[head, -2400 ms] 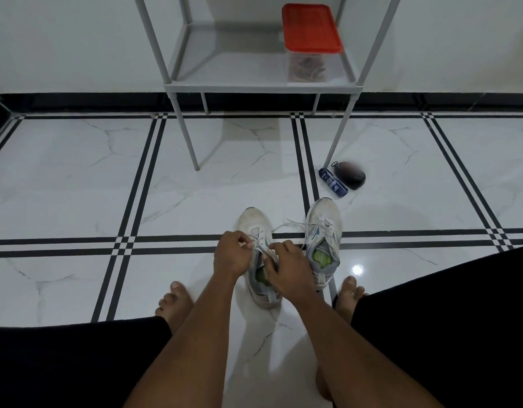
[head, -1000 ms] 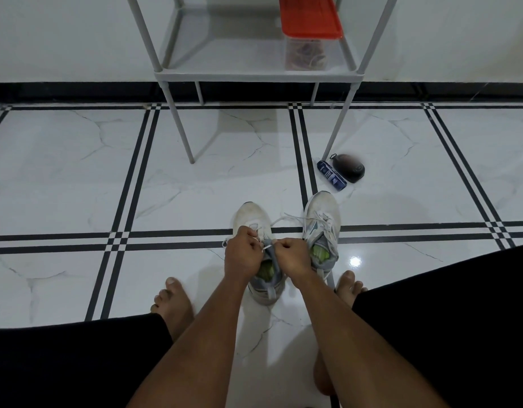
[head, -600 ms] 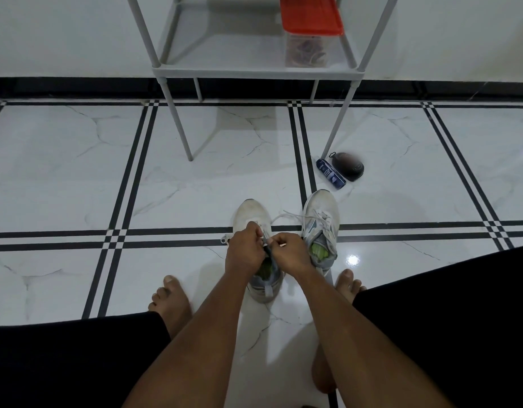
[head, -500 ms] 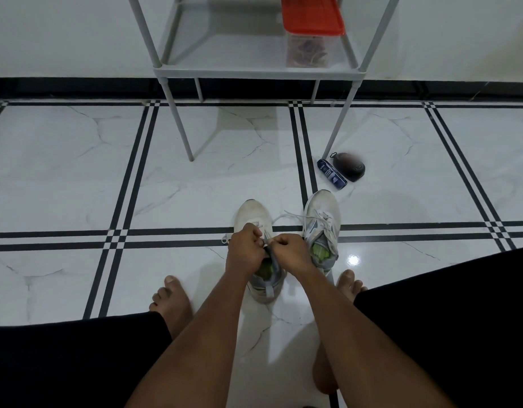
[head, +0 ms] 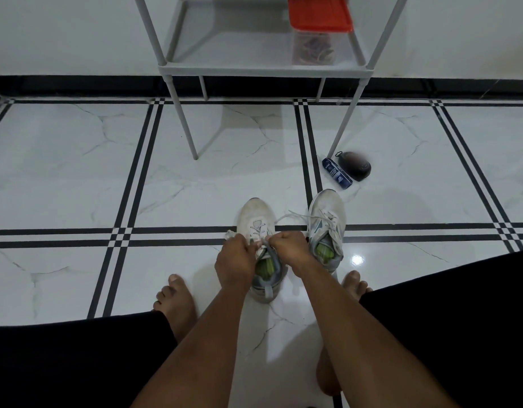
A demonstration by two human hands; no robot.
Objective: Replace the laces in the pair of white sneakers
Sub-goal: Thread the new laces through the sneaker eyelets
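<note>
Down on the marble floor [head: 77, 178], two white sneakers sat side by side btwn the person's bare feet. L hand [head: 235, 265] & R hand [head: 289, 250] met over the left sneaker [head: 258, 219], fingers curled & pinching its white lace [head: 261, 241] near the tongue. Right sneaker [head: 326, 222] lay just beside, laces loose. Blue tube [head: 337, 173] & dark pouch [head: 354, 169] lay near the grey rack [head: 178, 119]; red-lidded box [head: 316, 30] on its shelf.
</note>
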